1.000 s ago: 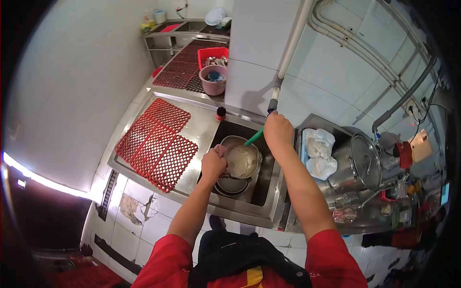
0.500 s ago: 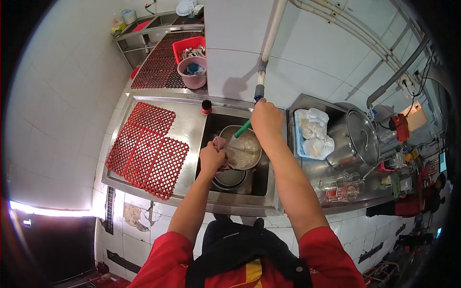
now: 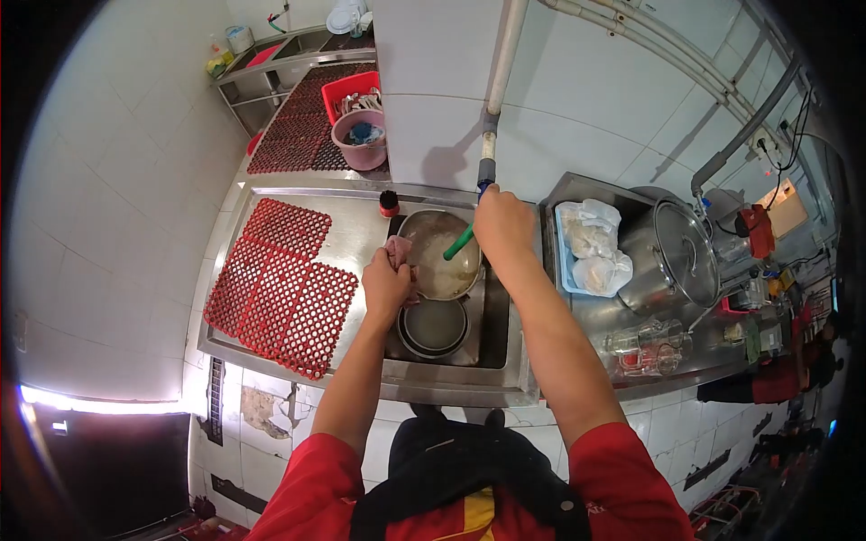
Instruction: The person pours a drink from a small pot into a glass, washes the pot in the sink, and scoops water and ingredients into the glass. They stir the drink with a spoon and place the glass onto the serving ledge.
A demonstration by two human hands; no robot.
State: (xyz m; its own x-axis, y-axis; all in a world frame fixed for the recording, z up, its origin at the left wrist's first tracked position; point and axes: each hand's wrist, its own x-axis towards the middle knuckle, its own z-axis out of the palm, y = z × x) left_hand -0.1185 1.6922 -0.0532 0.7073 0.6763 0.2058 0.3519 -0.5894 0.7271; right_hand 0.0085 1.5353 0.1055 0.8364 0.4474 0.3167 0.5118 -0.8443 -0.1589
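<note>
Over the back of the sink (image 3: 493, 338), the left hand (image 3: 386, 287) has its fingers closed on a pink cloth (image 3: 397, 250) at the left rim of a pot (image 3: 431, 236), probably to steady or wipe it. The green hose (image 3: 459, 242) points down into the pot, which seems placed there so that water and spills stay within the sink. A second pot (image 3: 435, 326) sits in the sink's front part, perhaps to leave space behind. Red mats (image 3: 280, 288) lie left of the sink, likely for draining. The right hand (image 3: 503, 225) is at the hose's top, below the pipe (image 3: 488, 169); its fingertips are hidden, so whether they grip hose or tap cannot be told. The first pot's underside is hidden too, leaving its support unclear, and running water is hard to make out.
</note>
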